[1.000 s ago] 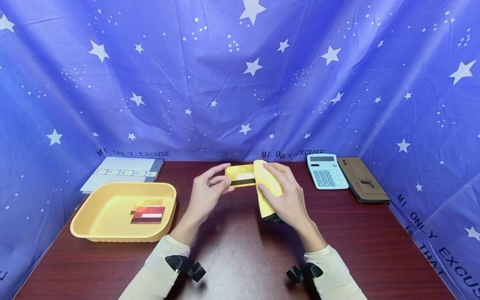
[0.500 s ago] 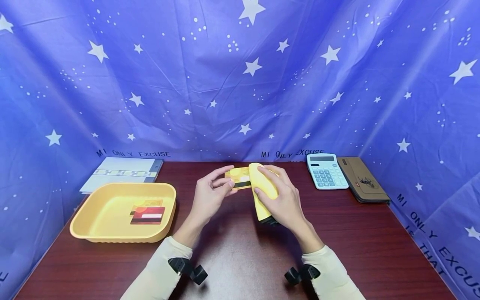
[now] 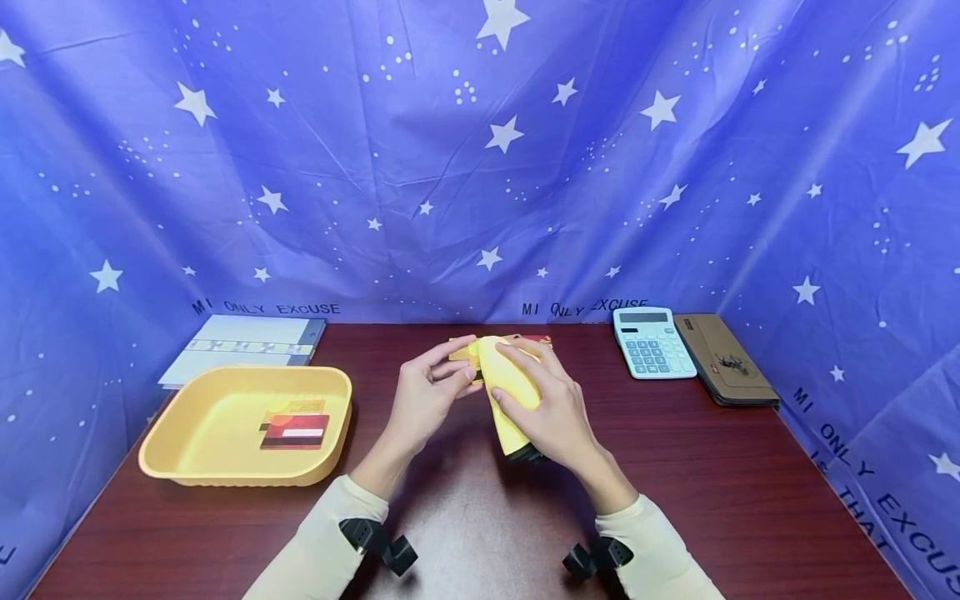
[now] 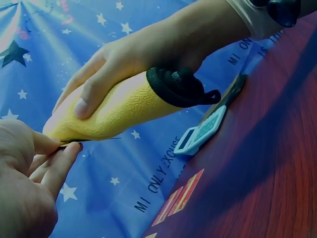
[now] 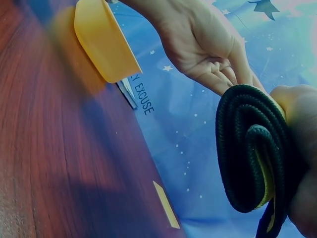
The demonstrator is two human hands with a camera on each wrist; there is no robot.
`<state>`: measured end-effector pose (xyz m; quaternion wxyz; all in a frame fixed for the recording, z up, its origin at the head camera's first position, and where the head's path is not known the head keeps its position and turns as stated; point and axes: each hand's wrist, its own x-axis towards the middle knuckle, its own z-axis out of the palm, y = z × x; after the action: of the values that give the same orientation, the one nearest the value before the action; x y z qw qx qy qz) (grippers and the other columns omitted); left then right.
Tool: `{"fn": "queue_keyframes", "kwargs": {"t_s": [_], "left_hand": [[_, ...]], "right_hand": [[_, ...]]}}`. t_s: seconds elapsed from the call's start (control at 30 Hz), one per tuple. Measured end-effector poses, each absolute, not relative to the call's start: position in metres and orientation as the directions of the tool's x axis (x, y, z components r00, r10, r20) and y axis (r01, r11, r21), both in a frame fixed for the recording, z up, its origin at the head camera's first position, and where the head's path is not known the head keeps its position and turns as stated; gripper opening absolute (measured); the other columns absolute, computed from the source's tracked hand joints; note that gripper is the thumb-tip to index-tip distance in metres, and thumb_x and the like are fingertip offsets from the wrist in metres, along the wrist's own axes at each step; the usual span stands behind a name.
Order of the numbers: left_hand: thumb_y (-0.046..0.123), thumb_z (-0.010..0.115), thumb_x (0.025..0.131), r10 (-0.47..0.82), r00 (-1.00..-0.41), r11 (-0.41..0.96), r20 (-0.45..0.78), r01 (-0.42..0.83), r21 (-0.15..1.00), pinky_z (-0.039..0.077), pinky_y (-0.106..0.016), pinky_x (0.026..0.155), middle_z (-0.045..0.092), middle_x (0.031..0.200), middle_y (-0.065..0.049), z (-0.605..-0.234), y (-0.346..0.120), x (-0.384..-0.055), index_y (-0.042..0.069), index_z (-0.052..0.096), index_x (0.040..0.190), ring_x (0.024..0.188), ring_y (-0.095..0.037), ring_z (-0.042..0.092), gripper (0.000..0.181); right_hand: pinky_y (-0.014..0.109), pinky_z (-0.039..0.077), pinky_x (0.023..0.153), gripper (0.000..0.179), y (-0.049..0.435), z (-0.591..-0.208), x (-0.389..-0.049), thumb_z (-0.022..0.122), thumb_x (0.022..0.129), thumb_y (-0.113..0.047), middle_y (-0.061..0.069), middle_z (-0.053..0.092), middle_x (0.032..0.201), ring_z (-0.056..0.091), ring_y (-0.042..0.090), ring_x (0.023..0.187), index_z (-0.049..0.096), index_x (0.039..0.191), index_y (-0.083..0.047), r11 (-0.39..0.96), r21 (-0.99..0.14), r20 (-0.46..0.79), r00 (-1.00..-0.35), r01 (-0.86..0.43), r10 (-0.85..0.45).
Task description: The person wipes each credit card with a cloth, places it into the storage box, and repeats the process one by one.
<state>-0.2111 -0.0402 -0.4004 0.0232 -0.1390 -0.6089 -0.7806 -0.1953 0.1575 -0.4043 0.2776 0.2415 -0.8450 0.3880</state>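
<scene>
My left hand [image 3: 423,398] pinches a yellow bank card [image 3: 461,353] with a dark stripe by its left end. A folded yellow cloth [image 3: 501,400] with black edging covers most of the card. My right hand [image 3: 551,400] grips this cloth from above, fingers over its far side and thumb on the near side. In the left wrist view, the cloth [image 4: 129,106] sits right against the left fingertips, and only a thin edge of the card shows. The black rolled end of the cloth [image 5: 242,148] faces the right wrist camera.
A yellow basin [image 3: 172,471] at left holds a red card [image 3: 294,432] and a yellow card [image 3: 307,406]. Behind it lies a pale notebook [image 3: 240,329]. A light-blue calculator [image 3: 654,343] and brown wallet [image 3: 727,362] lie at back right. More cards [image 4: 185,193] lie behind my hands.
The cloth in my right hand has slid left along the card, hiding more of it. My left hand has shifted slightly right. Part of a card behind the right hand has come into view.
</scene>
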Motion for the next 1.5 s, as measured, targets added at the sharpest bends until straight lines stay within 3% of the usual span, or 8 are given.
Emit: {"fn": "queue_keyframes", "kwargs": {"t_s": [0.33,0.77,1.1,1.5], "left_hand": [[-0.011,0.063,0.094,0.155,-0.959,-0.242,0.237,0.196,0.950,0.066,-0.035,0.090,0.070,0.115,-0.037,-0.399,-0.039,-0.210,0.000,0.063,0.138,0.097,-0.011,0.076,0.045],[-0.013,0.064,0.092,0.159,-0.955,-0.256,0.251,0.206,0.944,0.067,-0.045,0.087,0.070,0.116,-0.035,-0.397,-0.039,-0.209,-0.001,0.065,0.135,0.095,-0.013,0.076,0.045],[-0.014,0.062,0.090,0.156,-0.956,-0.238,0.248,0.208,0.949,0.068,-0.039,0.082,0.071,0.114,-0.036,-0.393,-0.044,-0.208,-0.002,0.067,0.132,0.093,-0.017,0.077,0.045],[-0.011,0.065,0.090,0.161,-0.956,-0.211,0.246,0.210,0.955,0.068,-0.040,0.082,0.071,0.109,-0.035,-0.390,-0.049,-0.209,0.000,0.066,0.134,0.090,-0.013,0.075,0.045]], "right_hand": [[0.034,0.058,0.074,0.060,0.152,-0.402,-0.190,0.085,0.081,-0.022,0.001,0.063,0.137,0.068,0.021,0.113,0.067,0.138,-0.026,0.580,-0.490,0.683,-0.700,-0.651,-0.209],[0.041,0.061,0.076,0.059,0.159,-0.400,-0.195,0.084,0.082,-0.022,0.002,0.063,0.138,0.066,0.020,0.118,0.066,0.138,-0.023,0.609,-0.490,0.692,-0.703,-0.624,-0.163],[0.043,0.059,0.084,0.060,0.173,-0.398,-0.202,0.083,0.084,-0.023,0.000,0.062,0.139,0.064,0.020,0.121,0.064,0.142,-0.026,0.637,-0.536,0.662,-0.744,-0.554,-0.091],[0.039,0.054,0.081,0.059,0.184,-0.394,-0.205,0.085,0.084,-0.022,0.000,0.063,0.137,0.065,0.023,0.117,0.066,0.140,-0.026,0.639,-0.583,0.638,-0.770,-0.501,-0.023]]}}
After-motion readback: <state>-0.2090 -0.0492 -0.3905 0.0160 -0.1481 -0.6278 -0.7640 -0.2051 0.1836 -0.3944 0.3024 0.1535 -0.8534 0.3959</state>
